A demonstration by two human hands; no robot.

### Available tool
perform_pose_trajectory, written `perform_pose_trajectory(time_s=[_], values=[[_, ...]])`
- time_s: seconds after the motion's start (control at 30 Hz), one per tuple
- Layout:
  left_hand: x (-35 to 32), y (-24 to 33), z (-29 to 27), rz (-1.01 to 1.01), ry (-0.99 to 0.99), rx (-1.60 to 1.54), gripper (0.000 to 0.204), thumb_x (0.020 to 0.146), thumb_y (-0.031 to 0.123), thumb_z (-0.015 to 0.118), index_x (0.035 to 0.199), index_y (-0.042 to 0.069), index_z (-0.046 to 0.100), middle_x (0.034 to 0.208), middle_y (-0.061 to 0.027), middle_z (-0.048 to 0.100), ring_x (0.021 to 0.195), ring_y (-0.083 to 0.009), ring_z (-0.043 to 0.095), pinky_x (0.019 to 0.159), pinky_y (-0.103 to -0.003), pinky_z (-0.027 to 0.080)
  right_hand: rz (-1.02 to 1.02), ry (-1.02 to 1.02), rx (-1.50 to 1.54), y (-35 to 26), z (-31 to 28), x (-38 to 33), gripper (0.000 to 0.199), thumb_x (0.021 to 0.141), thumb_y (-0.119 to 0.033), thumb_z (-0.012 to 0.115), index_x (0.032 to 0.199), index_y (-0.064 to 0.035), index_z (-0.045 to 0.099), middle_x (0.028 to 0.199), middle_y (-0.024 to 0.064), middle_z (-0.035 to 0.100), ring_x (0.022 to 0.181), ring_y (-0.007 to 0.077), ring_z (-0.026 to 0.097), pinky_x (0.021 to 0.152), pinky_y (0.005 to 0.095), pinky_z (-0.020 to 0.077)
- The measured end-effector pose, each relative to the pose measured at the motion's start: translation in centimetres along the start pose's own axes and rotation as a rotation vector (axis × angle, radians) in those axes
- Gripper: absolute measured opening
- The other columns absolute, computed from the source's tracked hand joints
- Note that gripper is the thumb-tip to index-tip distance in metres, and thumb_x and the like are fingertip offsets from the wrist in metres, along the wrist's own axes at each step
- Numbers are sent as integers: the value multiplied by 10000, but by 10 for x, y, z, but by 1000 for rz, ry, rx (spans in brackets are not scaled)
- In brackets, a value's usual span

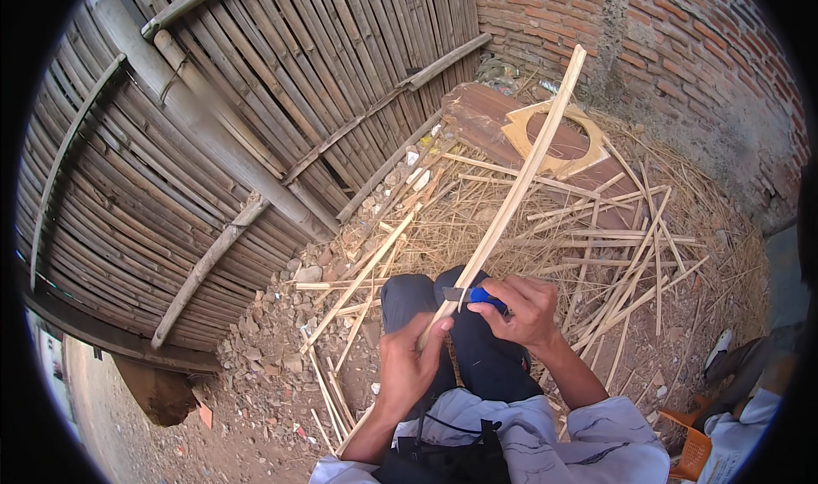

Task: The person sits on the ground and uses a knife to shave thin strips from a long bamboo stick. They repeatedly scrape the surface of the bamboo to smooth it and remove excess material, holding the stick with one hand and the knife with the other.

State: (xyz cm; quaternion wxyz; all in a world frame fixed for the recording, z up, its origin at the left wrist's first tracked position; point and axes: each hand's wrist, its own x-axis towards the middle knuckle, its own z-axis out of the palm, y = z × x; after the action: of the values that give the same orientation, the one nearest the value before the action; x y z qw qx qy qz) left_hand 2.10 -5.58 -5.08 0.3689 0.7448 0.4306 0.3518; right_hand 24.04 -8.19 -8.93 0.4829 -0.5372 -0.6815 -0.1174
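A long, pale strip of split wood slants from the left hand up across the knees toward the board with a round hole, part of which it covers. The left hand grips its lower end, which is hidden in the palm. The right hand clasps a blue-handled knife, its blade against the strip; fingers hide much of the handle. Similar loose strips lie on straw, overlapping too much to count. At right, another person is cut off by the dark rim.
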Motion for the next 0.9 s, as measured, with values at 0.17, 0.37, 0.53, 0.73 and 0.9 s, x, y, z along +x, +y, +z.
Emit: perform_pose_trajectory(time_s=[0.17, 0.37, 0.53, 0.73, 0.9], values=[[-15, -6, -6, -100, -58, 55, 216, 1046, 227, 744, 1008, 21, 795, 574, -121, 555, 498, -135, 520, 501, -344, 405, 176, 230, -7, 46, -9, 13, 292, 930, -291, 853, 1020, -22, 787, 810, 97, 763, 613, 234, 697, 559, 307, 515], [-42, -32, -27, -239, -134, -4, 225, 1047, 238, 745, 998, 28, 811, 581, -68, 612, 515, -105, 527, 505, -313, 399, 561, 473, -26, 153, -62, 34, 280, 1064, -262, 707, 1059, 12, 763, 702, 17, 610, 634, 74, 473, 571, 279, 363], [-32, -45, -29, -304, -91, -3, 259, 1048, 271, 749, 1043, 18, 805, 631, -54, 627, 604, -64, 527, 540, -298, 409, 613, 228, 18, 139, -62, 25, 325, 1057, -310, 712, 1040, 12, 749, 648, 0, 546, 605, 85, 435, 562, 285, 338], [-14, -36, -12, -237, -101, -108, 280, 1037, 277, 769, 1114, 8, 779, 694, -17, 629, 666, -58, 526, 579, -287, 422, 533, 5, 191, 64, -37, 6, 318, 1000, -320, 774, 1010, -4, 744, 677, 47, 603, 591, 133, 540, 565, 306, 415], [-6, -30, 3, -202, -128, -181, 252, 1027, 251, 781, 1123, 18, 778, 717, -21, 655, 679, -60, 549, 599, -287, 450, 204, -24, 179, 11, -19, -2, 301, 919, -310, 857, 1000, -37, 759, 789, 89, 725, 624, 229, 697, 560, 346, 525]])
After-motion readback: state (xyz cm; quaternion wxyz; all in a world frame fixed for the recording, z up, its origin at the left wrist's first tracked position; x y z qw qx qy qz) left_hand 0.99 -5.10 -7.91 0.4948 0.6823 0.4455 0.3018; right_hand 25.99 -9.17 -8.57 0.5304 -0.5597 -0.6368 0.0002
